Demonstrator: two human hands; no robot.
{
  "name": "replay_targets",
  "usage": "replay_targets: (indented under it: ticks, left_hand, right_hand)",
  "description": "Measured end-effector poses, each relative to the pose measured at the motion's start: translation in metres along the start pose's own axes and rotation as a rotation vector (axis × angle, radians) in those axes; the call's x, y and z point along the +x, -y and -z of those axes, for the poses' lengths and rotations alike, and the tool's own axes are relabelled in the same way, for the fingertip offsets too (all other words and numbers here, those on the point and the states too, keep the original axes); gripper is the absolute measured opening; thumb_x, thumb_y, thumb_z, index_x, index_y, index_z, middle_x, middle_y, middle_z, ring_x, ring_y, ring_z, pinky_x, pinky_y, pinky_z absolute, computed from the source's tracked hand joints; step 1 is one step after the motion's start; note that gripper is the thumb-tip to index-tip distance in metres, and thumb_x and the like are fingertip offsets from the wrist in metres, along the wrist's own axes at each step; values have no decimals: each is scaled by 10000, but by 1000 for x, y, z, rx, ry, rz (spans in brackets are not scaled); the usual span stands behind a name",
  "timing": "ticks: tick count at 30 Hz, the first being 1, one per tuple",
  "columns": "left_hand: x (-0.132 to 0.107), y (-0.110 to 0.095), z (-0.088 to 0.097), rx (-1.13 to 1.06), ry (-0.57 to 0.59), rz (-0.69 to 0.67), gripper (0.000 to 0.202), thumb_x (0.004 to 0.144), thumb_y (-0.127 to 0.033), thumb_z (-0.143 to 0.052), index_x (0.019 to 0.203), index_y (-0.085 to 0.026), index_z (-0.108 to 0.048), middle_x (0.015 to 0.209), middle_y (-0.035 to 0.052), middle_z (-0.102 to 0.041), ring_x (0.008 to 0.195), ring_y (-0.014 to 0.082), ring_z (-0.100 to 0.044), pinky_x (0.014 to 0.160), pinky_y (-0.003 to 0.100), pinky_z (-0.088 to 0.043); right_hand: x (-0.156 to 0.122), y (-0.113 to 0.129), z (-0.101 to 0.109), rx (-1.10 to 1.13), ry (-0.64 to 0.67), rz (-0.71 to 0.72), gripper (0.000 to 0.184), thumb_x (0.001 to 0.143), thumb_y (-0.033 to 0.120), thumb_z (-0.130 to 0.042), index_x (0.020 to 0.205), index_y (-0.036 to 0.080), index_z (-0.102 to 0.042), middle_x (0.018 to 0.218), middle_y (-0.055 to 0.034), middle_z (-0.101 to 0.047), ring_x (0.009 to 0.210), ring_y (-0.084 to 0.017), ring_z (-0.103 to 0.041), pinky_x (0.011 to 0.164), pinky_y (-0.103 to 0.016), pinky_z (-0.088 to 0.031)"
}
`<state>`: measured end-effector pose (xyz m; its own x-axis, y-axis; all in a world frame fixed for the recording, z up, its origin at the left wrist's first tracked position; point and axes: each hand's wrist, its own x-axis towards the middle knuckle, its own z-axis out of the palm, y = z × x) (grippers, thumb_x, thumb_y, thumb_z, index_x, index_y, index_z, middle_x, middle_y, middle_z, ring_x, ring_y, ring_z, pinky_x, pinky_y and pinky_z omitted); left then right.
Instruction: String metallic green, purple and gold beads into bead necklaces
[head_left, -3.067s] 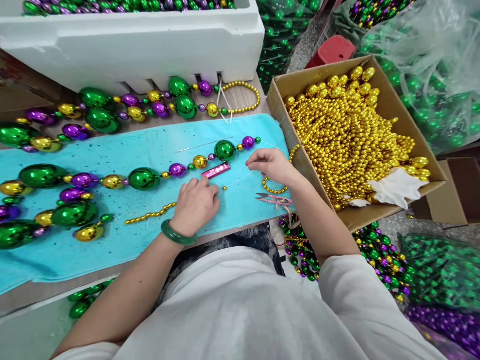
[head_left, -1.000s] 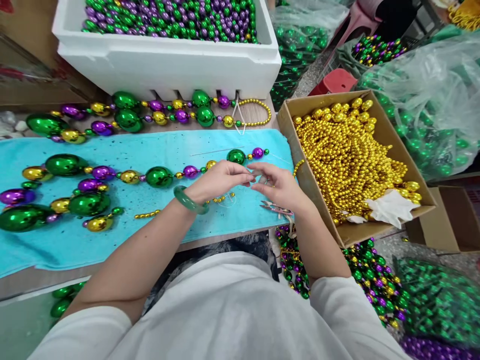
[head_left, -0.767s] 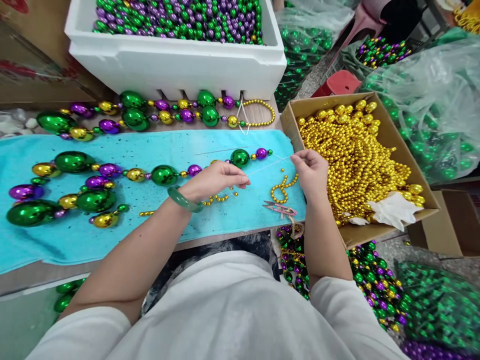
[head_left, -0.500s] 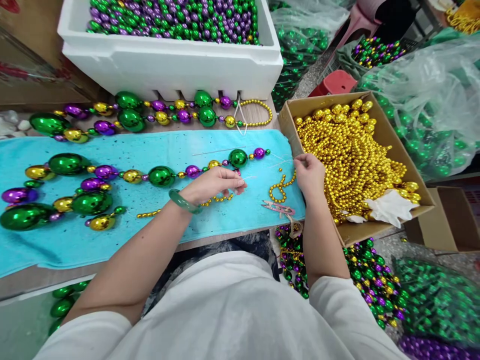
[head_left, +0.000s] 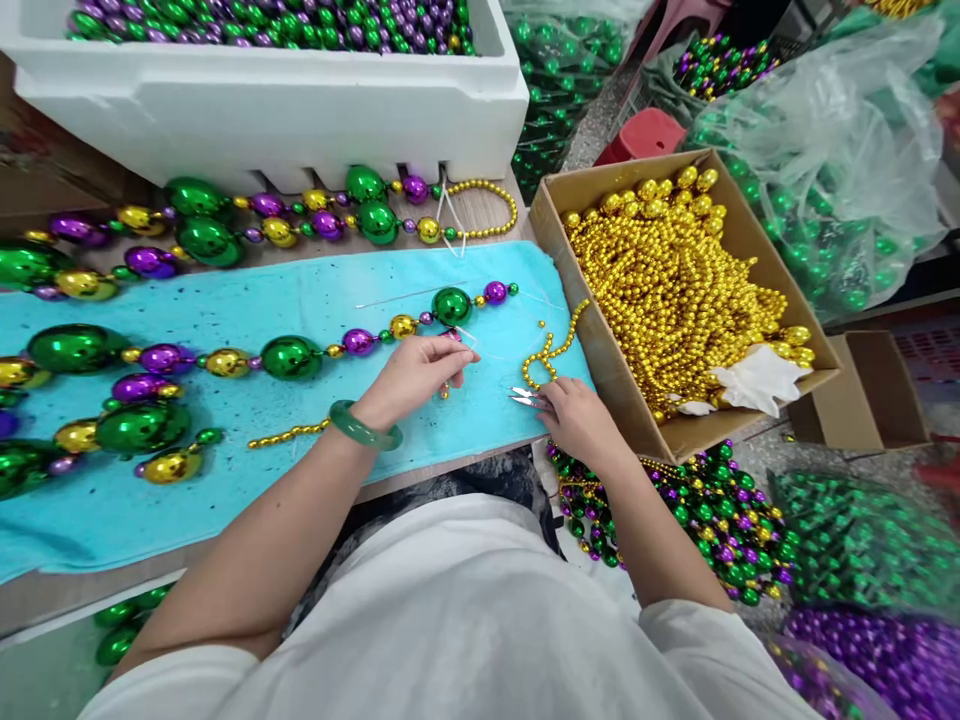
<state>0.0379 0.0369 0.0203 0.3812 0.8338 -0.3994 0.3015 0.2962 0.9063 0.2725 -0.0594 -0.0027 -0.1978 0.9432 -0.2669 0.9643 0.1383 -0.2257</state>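
Between the pinching fingers of the left hand point(head_left: 412, 378) is the thread point(head_left: 466, 336), one pale end poking up above them. To their right, well apart, the right hand point(head_left: 583, 420), which held thread half a second ago, has dropped to the snips point(head_left: 525, 393), fingers curled round the handles; so the left fingers now seem to hold alone. Just beyond them lies the strand point(head_left: 451, 306); past the right fingers, gold beads point(head_left: 576, 320) and the box point(head_left: 694, 436).
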Motion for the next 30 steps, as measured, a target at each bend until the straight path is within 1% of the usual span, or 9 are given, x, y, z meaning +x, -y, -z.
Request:
replay_targets:
  ticks: [4, 6, 8, 11, 14, 19, 22, 25, 30]
  left_hand:
    - [-3, -1, -5, -5, -72, -121, 283, 721, -411, -693, 781, -139, -736, 817, 69, -687, 659, 134, -600, 490, 218, -471]
    - [-4, -1, -8, -86, -71, -162, 267, 703, -399, -703, 738, -135, -718, 974, 97, -690, 717, 143, -619, 500, 222, -485]
    - [-4, 0, -11, -263, -32, -135, 245, 687, -373, -704, 693, -131, -672, 1083, 117, -679, 717, 135, -624, 483, 214, -465]
    - [-3, 2, -14, -577, 18, -67, 220, 669, -339, -666, 655, -143, -567, 1147, 119, -673, 644, 99, -598, 441, 196, -396]
    - [-1, 4, -16, -699, 9, -100, 208, 656, -328, -626, 637, -157, -510, 1076, 98, -691, 603, 81, -564, 456, 200, -385]
    - [-1, 8, -17, -589, 11, -214, 172, 687, -321, -665, 658, -157, -618, 757, 40, -666, 622, 115, -579, 618, 270, -495]
    - [-2, 12, -16, -473, 25, -311, 154, 742, -311, -676, 700, -163, -683, 766, 35, -660, 670, 130, -589, 677, 286, -497]
    - [-5, 14, -15, -342, 7, -374, 175, 777, -342, -679, 732, -174, -703, 789, 42, -658, 724, 153, -598, 713, 302, -501]
    - [-9, 9, -13, -180, -41, -439, 220, 787, -383, -662, 703, -181, -689, 780, 51, -666, 750, 173, -602, 719, 311, -500]
  right_hand:
    - [-2, -3, -3, 101, -31, -5, 169, 858, 107, -446, 930, 146, -594, 928, -119, -616, 871, -237, -559, 802, -348, -438]
    - [-5, -5, 0, 285, -78, -12, 175, 841, 105, -433, 927, 165, -573, 911, -92, -605, 809, -202, -562, 745, -314, -449]
    - [-8, -5, 4, 497, -118, -8, 166, 835, 129, -439, 942, 182, -556, 869, -58, -604, 744, -173, -557, 688, -287, -449]
    - [-10, 1, 9, 756, -140, -13, 185, 833, 159, -463, 992, 195, -549, 822, -23, -622, 678, -150, -545, 634, -269, -432]
    - [-9, 14, 12, 974, -128, -7, 212, 852, 233, -509, 1045, 193, -589, 797, -15, -624, 666, -145, -538, 612, -266, -412]
    - [-2, 44, 19, 1286, -71, -5, 359, 850, 505, -578, 940, 182, -706, 745, -30, -585, 662, -143, -483, 584, -273, -365]
    - [4, 57, 22, 1466, -42, -110, 425, 822, 582, -589, 838, 179, -722, 734, -36, -580, 607, -121, -438, 530, -265, -317]
    - [9, 63, 22, 1606, 24, -229, 402, 756, 571, -679, 802, 174, -726, 671, -9, -535, 550, -94, -402, 497, -246, -274]
    - [13, 65, 19, 1631, 31, -344, 535, 776, 658, -605, 875, 157, -764, 679, -23, -556, 577, -99, -434, 514, -240, -286]
